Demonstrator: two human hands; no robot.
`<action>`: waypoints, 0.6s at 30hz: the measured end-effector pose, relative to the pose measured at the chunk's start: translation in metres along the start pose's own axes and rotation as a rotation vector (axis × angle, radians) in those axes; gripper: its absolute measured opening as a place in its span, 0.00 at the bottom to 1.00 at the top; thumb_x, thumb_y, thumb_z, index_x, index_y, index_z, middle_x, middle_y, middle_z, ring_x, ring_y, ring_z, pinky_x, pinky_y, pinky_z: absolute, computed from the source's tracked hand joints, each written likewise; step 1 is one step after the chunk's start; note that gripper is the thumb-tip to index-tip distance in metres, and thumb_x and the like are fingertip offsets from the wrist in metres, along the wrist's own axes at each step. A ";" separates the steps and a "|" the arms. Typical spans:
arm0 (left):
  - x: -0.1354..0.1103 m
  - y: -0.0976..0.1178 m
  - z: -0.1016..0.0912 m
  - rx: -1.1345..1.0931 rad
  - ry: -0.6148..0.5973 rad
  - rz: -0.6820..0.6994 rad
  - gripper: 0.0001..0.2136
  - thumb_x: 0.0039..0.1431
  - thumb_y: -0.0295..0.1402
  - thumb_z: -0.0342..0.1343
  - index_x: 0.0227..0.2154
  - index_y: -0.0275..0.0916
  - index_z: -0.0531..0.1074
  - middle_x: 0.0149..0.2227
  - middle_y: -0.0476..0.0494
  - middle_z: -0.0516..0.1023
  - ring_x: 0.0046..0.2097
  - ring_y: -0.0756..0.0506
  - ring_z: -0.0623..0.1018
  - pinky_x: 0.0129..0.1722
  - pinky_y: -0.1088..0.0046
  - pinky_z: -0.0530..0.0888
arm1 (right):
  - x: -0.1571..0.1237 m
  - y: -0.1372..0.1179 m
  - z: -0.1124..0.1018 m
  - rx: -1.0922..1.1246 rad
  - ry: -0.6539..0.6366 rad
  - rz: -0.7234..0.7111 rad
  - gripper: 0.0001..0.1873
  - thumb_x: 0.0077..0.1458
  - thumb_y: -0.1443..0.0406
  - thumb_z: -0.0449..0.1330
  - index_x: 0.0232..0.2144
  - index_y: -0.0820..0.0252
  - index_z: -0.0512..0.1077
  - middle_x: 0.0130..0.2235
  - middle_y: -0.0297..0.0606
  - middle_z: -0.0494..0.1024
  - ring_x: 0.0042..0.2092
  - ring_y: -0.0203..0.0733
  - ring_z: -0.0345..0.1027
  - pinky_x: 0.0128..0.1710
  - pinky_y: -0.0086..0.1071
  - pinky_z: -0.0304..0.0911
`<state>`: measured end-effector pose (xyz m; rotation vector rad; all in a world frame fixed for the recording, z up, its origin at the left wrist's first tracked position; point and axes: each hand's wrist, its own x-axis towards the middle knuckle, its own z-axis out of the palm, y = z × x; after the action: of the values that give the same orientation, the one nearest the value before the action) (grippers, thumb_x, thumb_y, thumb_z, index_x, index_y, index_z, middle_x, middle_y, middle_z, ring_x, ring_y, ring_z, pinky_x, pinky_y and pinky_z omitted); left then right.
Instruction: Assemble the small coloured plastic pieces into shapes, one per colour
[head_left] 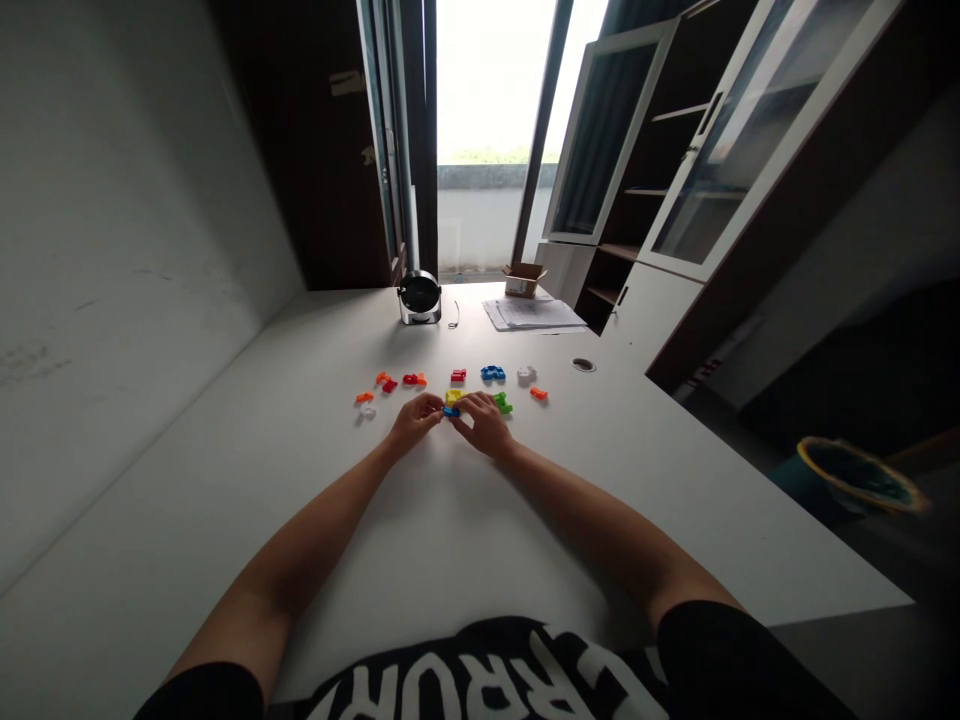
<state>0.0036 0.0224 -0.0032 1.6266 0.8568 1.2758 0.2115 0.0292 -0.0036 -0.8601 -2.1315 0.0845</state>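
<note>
My left hand (417, 421) and my right hand (484, 424) meet over the middle of the white table. Between their fingertips sits a small blue plastic piece (451, 411), which both hands pinch. Just beyond it is a yellow plastic piece (454, 397), partly hidden by my right fingers; whether the two pieces touch I cannot tell. A green piece (502, 403) lies close to the right hand's far side. In a loose row behind are a red piece (458, 375), a larger blue piece (493, 373) and a white piece (526, 374).
Red and orange pieces (414, 379) lie to the left, with a white piece (367, 411) nearby. An orange piece (539, 394) is at right, near a round table hole (583, 365). Farther back stand a round black device (420, 297), papers (534, 314) and a small cardboard box (523, 280).
</note>
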 end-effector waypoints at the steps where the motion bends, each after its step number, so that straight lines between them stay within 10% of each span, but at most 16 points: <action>1: 0.000 0.000 0.000 -0.004 0.003 -0.003 0.11 0.58 0.35 0.63 0.40 0.36 0.75 0.37 0.44 0.77 0.36 0.48 0.76 0.40 0.69 0.75 | 0.000 0.000 0.000 -0.005 -0.003 -0.001 0.05 0.64 0.61 0.61 0.42 0.53 0.74 0.44 0.39 0.79 0.47 0.49 0.68 0.50 0.44 0.61; 18: -0.001 -0.001 -0.001 0.063 -0.032 -0.025 0.12 0.58 0.39 0.63 0.39 0.35 0.75 0.35 0.44 0.77 0.34 0.49 0.75 0.37 0.71 0.72 | 0.000 0.000 -0.001 -0.009 0.007 0.012 0.08 0.65 0.61 0.60 0.45 0.53 0.74 0.41 0.39 0.79 0.43 0.47 0.69 0.46 0.42 0.61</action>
<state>0.0025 0.0216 -0.0043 1.6760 0.9033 1.2130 0.2116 0.0287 -0.0031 -0.8774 -2.1214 0.0782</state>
